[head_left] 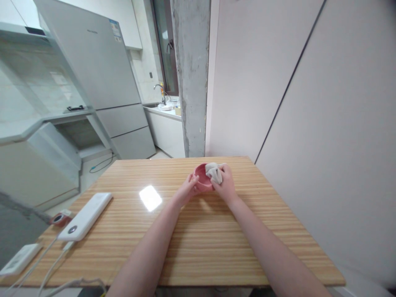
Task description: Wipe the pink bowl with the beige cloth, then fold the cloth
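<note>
A pink bowl is tilted over the far middle of the wood-grain table, its hollow facing me. My left hand grips its left rim, thumb on the inner side. In my right hand is a bunched pale grey cloth, pressed against the bowl's right rim and partly inside it. The cloth hides that side of the bowl. Fingers of both hands are closed. Whether the bowl's base touches the table I cannot tell.
On the table's left lie a white power bank with cables, a white box-shaped device and a small reddish object. A white wall panel flanks the right edge. Beyond stand a concrete pillar and a fridge.
</note>
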Tool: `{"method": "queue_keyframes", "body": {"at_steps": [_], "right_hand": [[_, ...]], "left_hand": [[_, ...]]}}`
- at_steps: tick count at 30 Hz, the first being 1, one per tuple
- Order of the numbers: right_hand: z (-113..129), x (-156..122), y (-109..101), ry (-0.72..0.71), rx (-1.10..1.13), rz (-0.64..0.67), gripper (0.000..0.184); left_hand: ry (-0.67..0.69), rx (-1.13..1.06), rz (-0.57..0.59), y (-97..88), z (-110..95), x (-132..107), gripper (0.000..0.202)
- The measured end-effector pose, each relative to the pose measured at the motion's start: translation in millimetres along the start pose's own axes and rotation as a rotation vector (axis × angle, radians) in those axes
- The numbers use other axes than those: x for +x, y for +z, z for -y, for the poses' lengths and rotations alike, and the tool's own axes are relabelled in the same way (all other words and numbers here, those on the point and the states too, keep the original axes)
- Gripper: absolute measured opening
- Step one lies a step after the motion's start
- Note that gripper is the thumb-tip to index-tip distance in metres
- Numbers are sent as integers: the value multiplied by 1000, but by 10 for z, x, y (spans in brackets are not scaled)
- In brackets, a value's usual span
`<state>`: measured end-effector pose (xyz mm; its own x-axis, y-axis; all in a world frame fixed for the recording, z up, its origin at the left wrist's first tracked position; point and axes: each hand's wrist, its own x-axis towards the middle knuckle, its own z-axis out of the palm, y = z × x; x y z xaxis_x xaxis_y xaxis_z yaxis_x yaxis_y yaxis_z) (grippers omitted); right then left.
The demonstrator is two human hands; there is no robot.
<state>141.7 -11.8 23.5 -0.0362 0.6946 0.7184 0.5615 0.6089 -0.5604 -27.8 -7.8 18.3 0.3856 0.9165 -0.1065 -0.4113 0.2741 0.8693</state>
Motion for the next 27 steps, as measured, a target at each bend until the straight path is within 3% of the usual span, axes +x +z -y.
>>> {"method": "queue_keyframes", "body": {"at_steps": [3,8,10,15,19,24,27], "right_hand": [[-3,16,-15,-56,-19,93,4],[81,-63,154,-13,-59,49,5],[126,-87,195,-17,-83,56,7],[170,-62,132,-61,-114,54,3],[143,-29,68,-80,-97,40,8],[209,-64,144,-65,-123,28,1],[275,-84,181,-75,-128,48,3]], "left_hand": [[-84,-10,-77,-23,13,35,49],[95,-75,-191,-18,31,92,51],[134,-124,-149,0,13,82,51],[72,-212,22,52,-40,12,51],[130,-223,109,61,-32,11,42],[176,-184,-112,27,-9,88,47],[246,-217,-134,30,-11,110,49]]}}
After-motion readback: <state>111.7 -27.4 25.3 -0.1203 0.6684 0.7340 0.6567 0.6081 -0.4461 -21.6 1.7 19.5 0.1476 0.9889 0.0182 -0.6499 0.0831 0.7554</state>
